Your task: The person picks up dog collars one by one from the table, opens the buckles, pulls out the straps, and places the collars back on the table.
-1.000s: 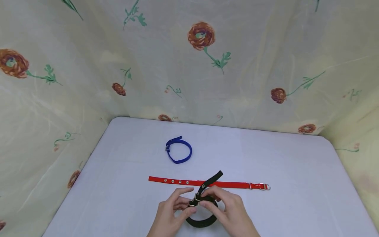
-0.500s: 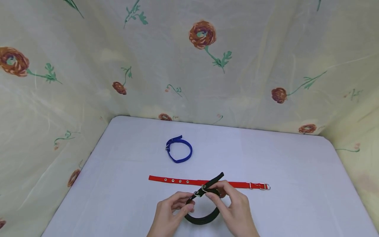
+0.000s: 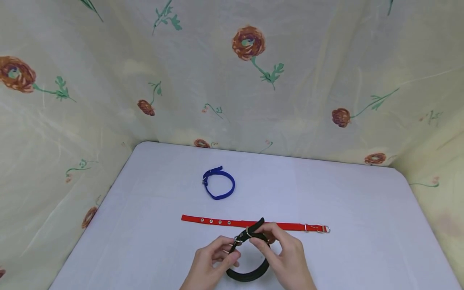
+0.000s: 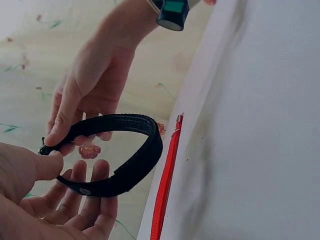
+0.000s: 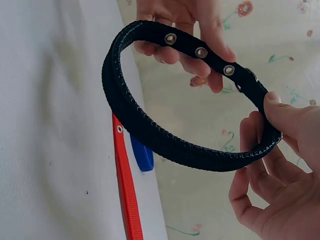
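A black collar (image 3: 250,276) with metal eyelets is bent into a loop and held up over the front of the table. Its tail passes through a metal buckle (image 3: 248,232), with a metal ring (image 3: 237,240) beside it. My left hand (image 3: 208,259) pinches the strap just left of the ring between thumb and fingers. Near the buckle, my right hand (image 3: 288,253) pinches the collar from the other side. Both hands grip the loop in the left wrist view too, and several eyelets (image 5: 201,52) show along the strap in the right wrist view.
Behind the hands a red collar (image 3: 290,226) lies stretched out flat, its buckle end to the right. Farther back lies a blue collar (image 3: 217,197) fastened in a loop. Flowered cloth (image 3: 301,80) surrounds the white table (image 3: 145,241) at the back and sides.
The buckle and ring have shifted slightly up. The strap's free tail shows shorter beyond the buckle, its tip now lower and farther left. Both hands keep hold of the black collar.
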The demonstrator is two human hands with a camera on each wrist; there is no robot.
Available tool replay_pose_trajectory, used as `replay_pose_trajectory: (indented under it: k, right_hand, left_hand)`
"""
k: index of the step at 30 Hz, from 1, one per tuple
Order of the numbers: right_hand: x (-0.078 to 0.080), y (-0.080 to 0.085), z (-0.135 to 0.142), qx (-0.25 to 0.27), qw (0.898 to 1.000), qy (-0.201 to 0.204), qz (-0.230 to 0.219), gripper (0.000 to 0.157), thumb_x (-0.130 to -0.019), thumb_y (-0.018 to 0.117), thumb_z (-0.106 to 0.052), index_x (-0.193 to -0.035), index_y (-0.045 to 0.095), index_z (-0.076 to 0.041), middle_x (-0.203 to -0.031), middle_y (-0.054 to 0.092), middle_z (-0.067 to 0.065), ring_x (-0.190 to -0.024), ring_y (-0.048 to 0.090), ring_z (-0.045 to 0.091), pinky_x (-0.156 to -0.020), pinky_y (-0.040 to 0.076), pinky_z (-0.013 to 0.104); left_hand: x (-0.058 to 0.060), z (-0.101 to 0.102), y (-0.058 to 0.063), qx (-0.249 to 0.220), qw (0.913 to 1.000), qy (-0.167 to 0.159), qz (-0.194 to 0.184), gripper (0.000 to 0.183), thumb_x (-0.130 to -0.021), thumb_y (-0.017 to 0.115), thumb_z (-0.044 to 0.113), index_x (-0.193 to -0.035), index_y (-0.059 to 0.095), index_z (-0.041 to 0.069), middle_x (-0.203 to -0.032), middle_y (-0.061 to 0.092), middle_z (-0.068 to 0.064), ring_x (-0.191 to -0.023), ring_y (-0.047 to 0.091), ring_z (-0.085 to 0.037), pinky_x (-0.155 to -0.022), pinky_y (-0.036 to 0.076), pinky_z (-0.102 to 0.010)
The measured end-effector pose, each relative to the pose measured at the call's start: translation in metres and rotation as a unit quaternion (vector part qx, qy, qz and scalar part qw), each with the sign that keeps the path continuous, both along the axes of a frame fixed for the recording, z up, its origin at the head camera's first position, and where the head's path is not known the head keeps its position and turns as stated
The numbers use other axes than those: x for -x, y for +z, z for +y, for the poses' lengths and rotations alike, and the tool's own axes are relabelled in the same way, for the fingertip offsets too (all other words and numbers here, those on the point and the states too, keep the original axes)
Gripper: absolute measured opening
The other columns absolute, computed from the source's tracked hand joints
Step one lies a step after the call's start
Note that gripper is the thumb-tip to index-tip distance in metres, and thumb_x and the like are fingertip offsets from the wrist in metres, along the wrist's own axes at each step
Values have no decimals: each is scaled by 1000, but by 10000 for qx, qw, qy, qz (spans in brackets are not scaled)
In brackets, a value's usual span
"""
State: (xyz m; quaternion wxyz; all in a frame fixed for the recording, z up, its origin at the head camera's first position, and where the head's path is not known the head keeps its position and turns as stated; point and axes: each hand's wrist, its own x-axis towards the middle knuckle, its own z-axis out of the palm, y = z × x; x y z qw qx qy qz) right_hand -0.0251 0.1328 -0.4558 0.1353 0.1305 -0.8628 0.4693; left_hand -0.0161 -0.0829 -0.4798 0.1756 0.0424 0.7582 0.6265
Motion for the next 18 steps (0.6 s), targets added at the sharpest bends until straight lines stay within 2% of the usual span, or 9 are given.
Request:
replay_pose_trajectory:
  k: [4, 11, 18]
  right_hand:
    - [0, 0, -3, -24, 9998, 191, -31, 31, -87, 88, -16, -108, 71, -31, -93, 76, -23, -79, 65, -2, -75, 57, 22]
    - [-2, 3, -7, -93, 9982, 346, -472, 30, -87, 89, -18, -106, 70, -31, -93, 73, -25, -80, 63, -4, -74, 59, 22]
    - [0, 3, -3, -37, 9997, 100, -201, 34, -86, 90, -15, -109, 71, -30, -96, 76, -23, -80, 66, -3, -76, 58, 22]
  left_hand:
    - [1, 0, 4, -29, 10000, -49, 11, 33, -105, 70, 37, -125, 70, 11, -107, 79, -13, -87, 80, -17, -87, 57, -17]
    - [3, -3, 9, -122, 9999, -23, 16, 34, -106, 69, 38, -127, 70, 11, -107, 79, -15, -84, 78, -10, -85, 56, -19]
    - [4, -4, 10, 46, 9999, 110, -44, 30, -105, 71, 37, -121, 71, 11, -97, 78, -7, -78, 77, -10, -86, 55, -21]
